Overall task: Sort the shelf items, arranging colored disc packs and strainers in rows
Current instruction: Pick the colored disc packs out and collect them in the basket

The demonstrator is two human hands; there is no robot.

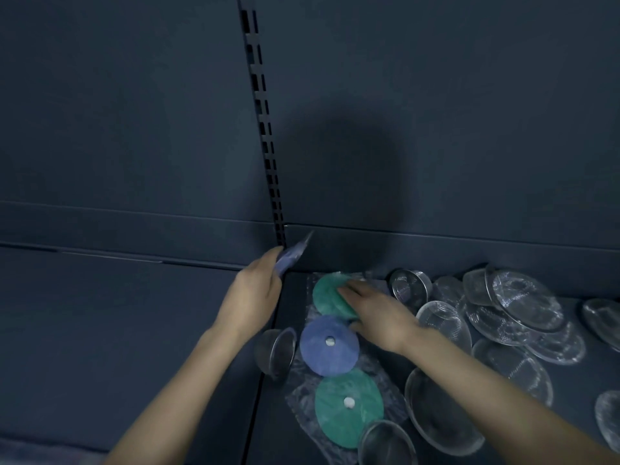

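Note:
Three disc packs in clear wrap lie in a line on the dark shelf: a green disc pack at the back, a blue disc pack in the middle, another green disc pack nearest me. My right hand rests on the back green pack, fingers curled over its right edge. My left hand holds a purple-blue disc pack upright near the back wall, left of the line. Metal mesh strainers lie jumbled to the right.
A small steel strainer lies tipped on its side left of the blue pack. Another strainer stands tilted at the back. A slotted upright runs up the back wall. The left shelf section is bare.

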